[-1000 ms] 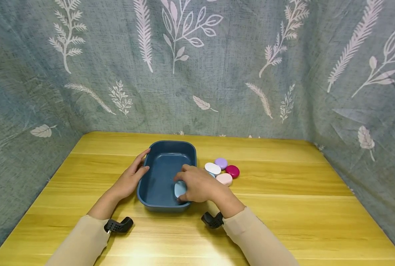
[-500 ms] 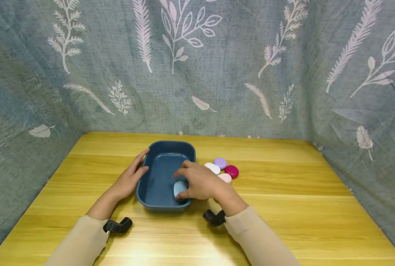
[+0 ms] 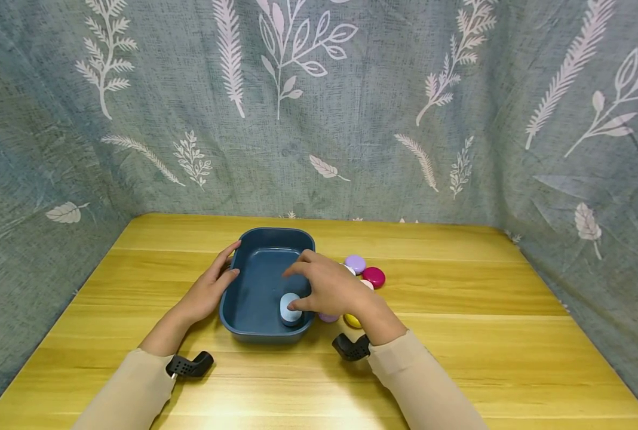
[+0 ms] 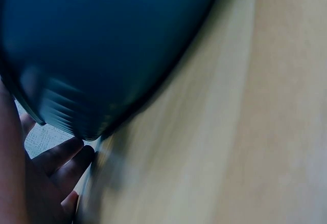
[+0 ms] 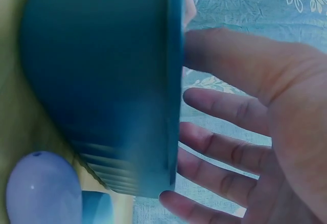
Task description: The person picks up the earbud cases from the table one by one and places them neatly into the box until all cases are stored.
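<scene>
A dark blue rectangular box (image 3: 260,338) stands on the wooden table. In its near right corner lies a light blue oval, soap-like piece (image 3: 286,301). My left hand (image 3: 203,295) rests against the box's left side, fingers extended along the wall. In the left wrist view, the fingers (image 4: 71,165) of this hand are at the box's outside. Over the right rim, my right hand (image 3: 330,289) is loosely spread, its thumb overlapping the oval piece in the head view. The right wrist view shows the right fingers (image 5: 230,144) apart beyond the box wall, with nothing between them.
Right of the box lie several smooth oval pieces: lavender (image 3: 355,263), crimson (image 3: 374,277), white (image 3: 349,270), pink (image 3: 368,285), yellow (image 3: 353,321) and another lavender one (image 3: 328,318). My right hand partly covers some. A patterned grey-blue curtain (image 3: 373,197) surrounds the table.
My right hand has let go of the light blue oval piece, fingers widening as it moves up and right. The piece stays in the box corner. My left hand has not moved noticeably.
</scene>
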{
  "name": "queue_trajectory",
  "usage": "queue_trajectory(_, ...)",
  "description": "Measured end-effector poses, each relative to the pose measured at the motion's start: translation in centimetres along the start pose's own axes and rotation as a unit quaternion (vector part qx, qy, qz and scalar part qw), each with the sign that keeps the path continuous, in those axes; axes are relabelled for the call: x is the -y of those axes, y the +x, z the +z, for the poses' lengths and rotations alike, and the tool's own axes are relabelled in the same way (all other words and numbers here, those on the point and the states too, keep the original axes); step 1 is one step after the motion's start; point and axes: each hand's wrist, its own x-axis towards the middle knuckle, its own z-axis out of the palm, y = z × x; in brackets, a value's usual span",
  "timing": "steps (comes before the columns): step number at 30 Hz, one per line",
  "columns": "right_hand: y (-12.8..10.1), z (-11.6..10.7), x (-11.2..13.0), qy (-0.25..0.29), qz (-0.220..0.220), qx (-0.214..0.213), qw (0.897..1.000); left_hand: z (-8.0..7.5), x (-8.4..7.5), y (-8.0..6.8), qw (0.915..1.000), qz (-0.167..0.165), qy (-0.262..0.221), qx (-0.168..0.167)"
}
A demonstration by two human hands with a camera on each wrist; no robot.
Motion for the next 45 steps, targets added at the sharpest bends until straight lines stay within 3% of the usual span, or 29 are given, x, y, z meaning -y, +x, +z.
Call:
queue_trajectory(11,-0.5,-1.1,-1.0,0.025,-0.009,-0.036,0.999,0.1,0.0,0.0,1.0,0.005,-0.007,0.0)
queue_trajectory(45,-1.4,-2.9,-5.2,0.067,0.071,-0.091,0.991,0.0,-0.1,0.0,1.0,0.005,0.002,0.0)
